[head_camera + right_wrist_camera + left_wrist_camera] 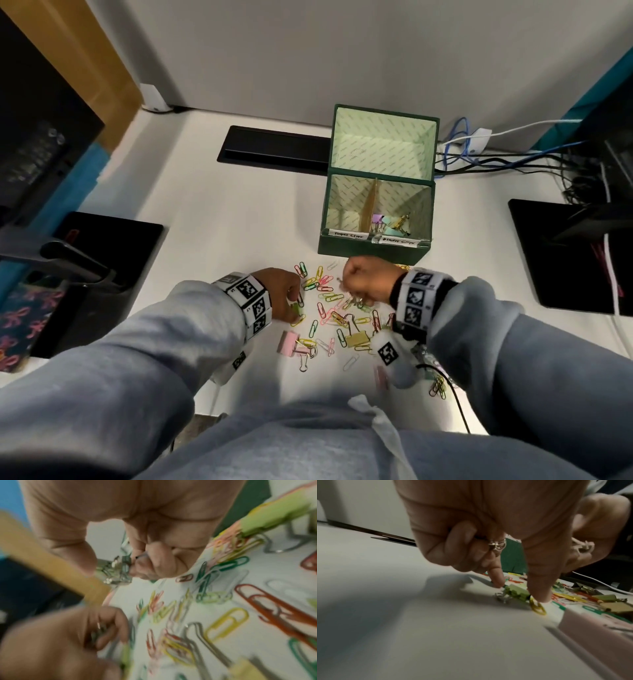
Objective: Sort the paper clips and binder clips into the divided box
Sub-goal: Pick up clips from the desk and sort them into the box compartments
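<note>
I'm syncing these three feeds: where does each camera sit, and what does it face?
Head: worn high, looks down at the white desk, dark green divided box, both grey sleeves and hands.
Left wrist: low, looks along the left hand pinching a light green binder clip.
Right wrist: looks along the right hand gripping silver clips.
Shared: the left hand shows in all three.

Loose grey sweatshirt sleeves [120, 359] fill the lower left and lower right of the head view. Each wrist wears a white band of black-and-white square markers [251, 303], with a thin black cable [455, 397] trailing at lower right. A silvery ring [497, 545] sits on a left finger.
</note>
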A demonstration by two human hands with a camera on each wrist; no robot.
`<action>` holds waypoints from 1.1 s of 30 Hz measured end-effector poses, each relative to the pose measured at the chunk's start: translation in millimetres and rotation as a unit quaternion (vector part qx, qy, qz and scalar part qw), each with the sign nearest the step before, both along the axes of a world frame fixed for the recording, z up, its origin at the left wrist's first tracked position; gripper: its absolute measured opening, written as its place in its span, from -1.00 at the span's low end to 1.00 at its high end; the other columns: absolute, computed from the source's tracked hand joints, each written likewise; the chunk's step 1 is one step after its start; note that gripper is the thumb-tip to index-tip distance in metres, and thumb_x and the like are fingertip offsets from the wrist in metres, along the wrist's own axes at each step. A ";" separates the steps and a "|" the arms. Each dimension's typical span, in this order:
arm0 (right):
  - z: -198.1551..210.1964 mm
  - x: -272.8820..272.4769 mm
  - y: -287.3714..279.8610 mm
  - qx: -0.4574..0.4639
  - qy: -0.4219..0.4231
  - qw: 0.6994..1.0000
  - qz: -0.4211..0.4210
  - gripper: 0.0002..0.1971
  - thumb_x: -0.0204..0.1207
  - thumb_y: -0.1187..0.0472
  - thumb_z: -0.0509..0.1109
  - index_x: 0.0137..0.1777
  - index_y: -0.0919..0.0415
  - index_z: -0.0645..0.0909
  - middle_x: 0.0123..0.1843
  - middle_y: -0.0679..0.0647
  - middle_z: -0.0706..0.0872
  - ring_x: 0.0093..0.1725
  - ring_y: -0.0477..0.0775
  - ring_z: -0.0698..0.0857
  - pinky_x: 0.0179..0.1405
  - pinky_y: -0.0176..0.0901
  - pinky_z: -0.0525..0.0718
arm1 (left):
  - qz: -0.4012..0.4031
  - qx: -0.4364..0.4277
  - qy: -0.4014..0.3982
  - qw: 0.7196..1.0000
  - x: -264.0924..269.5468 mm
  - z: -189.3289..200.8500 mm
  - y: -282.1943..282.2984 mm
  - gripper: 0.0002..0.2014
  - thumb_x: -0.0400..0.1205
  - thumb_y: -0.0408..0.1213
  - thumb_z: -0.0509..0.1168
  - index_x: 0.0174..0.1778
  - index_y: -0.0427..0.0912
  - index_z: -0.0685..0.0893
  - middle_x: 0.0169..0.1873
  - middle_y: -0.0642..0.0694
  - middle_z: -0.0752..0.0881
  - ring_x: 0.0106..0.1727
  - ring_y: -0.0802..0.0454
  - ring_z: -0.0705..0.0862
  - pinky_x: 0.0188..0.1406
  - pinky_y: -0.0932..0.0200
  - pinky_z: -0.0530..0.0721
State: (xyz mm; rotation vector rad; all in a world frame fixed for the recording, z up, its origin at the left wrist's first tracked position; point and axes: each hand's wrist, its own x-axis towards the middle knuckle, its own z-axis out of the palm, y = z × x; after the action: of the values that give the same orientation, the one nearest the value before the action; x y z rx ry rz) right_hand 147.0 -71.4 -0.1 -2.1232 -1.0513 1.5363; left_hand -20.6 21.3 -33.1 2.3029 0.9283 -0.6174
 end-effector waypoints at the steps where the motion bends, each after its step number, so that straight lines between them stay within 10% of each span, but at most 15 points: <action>1: 2.5 6.4 -0.7 0.001 0.069 0.995 -0.071 -0.83 0.53 0.32 0.30 -0.27 0.15 0.43 -0.36 0.08 0.48 -0.44 0.00 0.44 -0.49 -0.21 0.41 | -0.007 0.002 -0.001 1.000 1.3 -0.8 0.2 -0.71 0.39 -0.06 0.47 -0.29 0.01 0.45 -0.10 0.06 0.51 -0.03 0.04 0.51 -0.01 0.25 0.46; 4: 8.3 21.0 -8.5 0.037 0.223 0.945 -0.235 -0.80 0.55 0.44 0.16 -0.26 0.19 0.38 -0.34 0.08 0.36 -0.43 -0.02 0.33 -0.44 -0.22 0.31 | -0.019 0.005 0.004 1.000 4.1 -1.8 -0.5 -0.71 0.41 -0.09 0.46 -0.39 0.04 0.41 -0.14 0.05 0.52 -0.08 0.08 0.48 -0.09 0.27 0.42; 11: 12.1 40.0 -20.5 0.092 0.338 0.877 -0.328 -0.92 0.50 0.38 0.23 -0.14 0.19 0.49 -0.25 0.10 0.48 -0.41 0.05 0.55 -0.48 -0.20 0.68 | 0.088 -0.100 -0.038 0.990 14.9 17.6 13.7 -0.81 0.48 -0.16 0.42 -0.33 -0.03 0.52 -0.36 0.01 0.57 -0.28 0.04 0.54 -0.27 0.21 0.52; 17: 26.6 57.4 -17.5 0.143 0.374 0.842 -0.361 -0.90 0.45 0.33 0.20 -0.05 0.25 0.42 -0.31 0.14 0.57 -0.52 0.03 0.68 -0.55 -0.26 0.70 | 0.325 -0.317 -0.156 0.877 40.8 59.1 28.6 -0.77 0.66 -0.33 0.15 -0.34 -0.12 0.42 -0.43 -0.11 0.46 -0.44 0.05 0.43 -0.69 0.40 0.39; 21: 36.9 80.6 -1.7 0.170 0.235 0.868 -0.403 -0.91 0.52 0.36 0.26 0.00 0.32 0.49 -0.19 0.17 0.52 -0.40 0.06 0.62 -0.57 -0.30 0.70 | 0.325 -0.334 -0.219 0.857 72.1 77.4 34.2 -0.81 0.67 -0.29 0.17 -0.28 -0.14 0.42 -0.38 -0.12 0.51 -0.40 0.04 0.51 -0.67 0.40 0.53; 26: 34.7 98.5 19.3 0.159 -0.039 0.940 -0.298 -0.83 0.42 0.36 0.42 -0.02 0.25 0.55 -0.29 0.09 0.60 -0.33 0.08 0.62 -0.13 -0.01 0.68 | 0.275 -0.261 -0.243 0.893 124.0 85.5 31.3 -0.84 0.59 -0.27 0.31 -0.24 -0.13 0.46 -0.43 -0.11 0.56 -0.47 0.05 0.53 -0.55 0.27 0.55; 33: 37.1 92.9 11.7 0.157 -0.132 0.958 -0.203 -0.61 0.49 0.36 0.29 0.34 0.26 0.50 0.05 0.13 0.63 -0.14 0.03 0.61 -0.21 -0.20 0.58 | 0.217 -0.175 -0.267 0.923 168.1 76.6 22.4 -0.82 0.52 -0.27 0.39 -0.30 -0.04 0.50 -0.29 -0.06 0.62 -0.19 -0.03 0.67 0.00 0.05 0.71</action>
State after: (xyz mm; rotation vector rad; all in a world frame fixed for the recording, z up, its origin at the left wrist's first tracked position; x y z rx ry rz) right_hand 239.8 -59.7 37.0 -2.1766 -0.8023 0.8557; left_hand 147.5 43.7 43.5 1.7236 0.9216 0.0427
